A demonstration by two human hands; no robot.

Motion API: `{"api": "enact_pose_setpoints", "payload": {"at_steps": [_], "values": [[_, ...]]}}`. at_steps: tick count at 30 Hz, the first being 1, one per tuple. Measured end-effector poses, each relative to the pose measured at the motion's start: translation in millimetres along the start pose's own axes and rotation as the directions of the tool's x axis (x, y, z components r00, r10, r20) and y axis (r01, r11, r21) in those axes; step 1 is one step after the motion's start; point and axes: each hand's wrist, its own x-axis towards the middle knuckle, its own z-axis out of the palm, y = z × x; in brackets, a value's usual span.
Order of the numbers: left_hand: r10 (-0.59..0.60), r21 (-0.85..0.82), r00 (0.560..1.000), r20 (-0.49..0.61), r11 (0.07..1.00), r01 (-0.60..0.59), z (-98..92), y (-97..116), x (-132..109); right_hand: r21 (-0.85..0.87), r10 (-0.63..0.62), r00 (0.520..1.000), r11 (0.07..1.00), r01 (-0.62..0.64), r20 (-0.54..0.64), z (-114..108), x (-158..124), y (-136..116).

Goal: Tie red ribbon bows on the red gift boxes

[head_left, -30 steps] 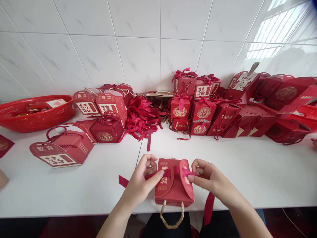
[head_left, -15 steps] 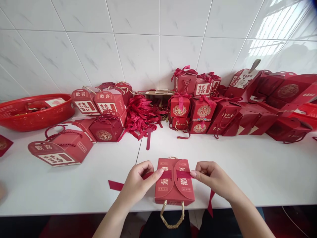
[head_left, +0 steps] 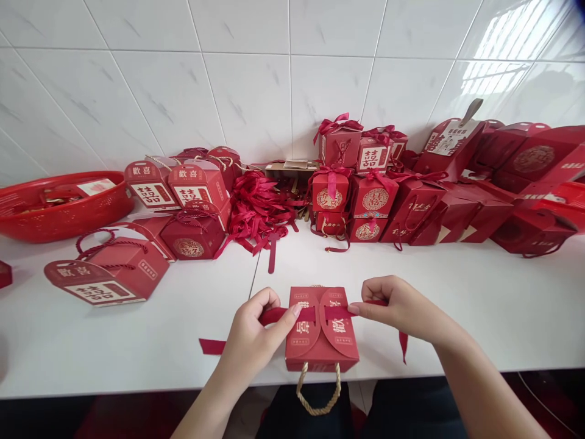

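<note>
A red gift box [head_left: 320, 358] with gold lettering lies in front of me at the table's near edge, its two rounded flaps meeting on top. A dark red ribbon [head_left: 336, 312] runs through slots in both flaps. My left hand [head_left: 262, 323] pinches the ribbon at the box's left side, thumb on the flap, and a loose end sticks out to the left. My right hand [head_left: 388, 305] grips the ribbon just off the right side, its other end hanging below the fingers. A twisted beige rope handle [head_left: 320, 410] hangs over the table edge.
A pile of red ribbons [head_left: 258, 210] lies at the back middle. Stacked red boxes [head_left: 372, 204] line the wall on the right, more boxes [head_left: 107, 268] stand at the left, beside a red plastic basin [head_left: 68, 210]. The white table [head_left: 219, 286] meets a tiled wall.
My right hand has risen slightly and its wrist has turned, with the hanging ribbon end shifted right and up. My left hand still pinches the ribbon. The view has tilted a little.
</note>
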Motion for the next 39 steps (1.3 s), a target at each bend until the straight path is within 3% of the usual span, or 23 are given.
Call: {"api": "enact_pose_setpoints", "payload": {"at_steps": [6, 11, 15, 27, 29, 31, 33, 34, 36, 39], "values": [[0.030, -0.015, 0.997, 0.066, 0.999, -0.029, 2.4, 8, 4, 0.100, 0.041, 0.994, 0.994, -0.051, 0.098, -15, 3, -4], [0.027, -0.078, 0.993, 0.114, 0.997, -0.019, 3.9, 5, 4, 0.226, 0.015, 0.981, 0.972, -0.059, 0.192, -13, -5, -2], [0.034, -0.091, 0.991, 0.126, 0.996, -0.022, 1.7, 2, 5, 0.358, 0.062, 0.988, 0.927, -0.109, 0.139, -3, -10, 5], [0.027, -0.078, 0.984, 0.178, 0.997, -0.013, -7.2, -4, 10, 0.228, 0.044, 0.998, 0.972, -0.051, 0.034, 19, -17, 30], [0.016, -0.085, 0.995, 0.103, 0.996, -0.008, -5.9, -7, 6, 0.216, 0.036, 0.997, 0.976, -0.020, -0.068, 23, -19, 33], [0.024, -0.051, 0.992, -0.120, 0.998, -0.030, -5.6, -12, -3, 0.201, 0.040, 0.959, 0.979, 0.018, -0.282, 28, -25, 36], [0.069, 0.023, 0.931, -0.360, 0.998, -0.065, -5.9, -17, -18, 0.193, 0.069, 0.871, 0.981, 0.030, -0.486, 35, -36, 39], [0.108, 0.066, 0.904, -0.413, 0.994, -0.088, -5.7, -18, -27, 0.196, 0.080, 0.850, 0.980, 0.027, -0.521, 39, -43, 39], [0.184, 0.142, 0.920, -0.346, 0.979, -0.143, -4.0, -19, -43, 0.214, 0.070, 0.899, 0.976, 0.027, -0.432, 48, -55, 39], [0.203, 0.247, 0.977, -0.065, 0.952, -0.181, 1.0, -17, -54, 0.292, 0.017, 0.982, 0.955, 0.040, -0.189, 64, -62, 34]]}}
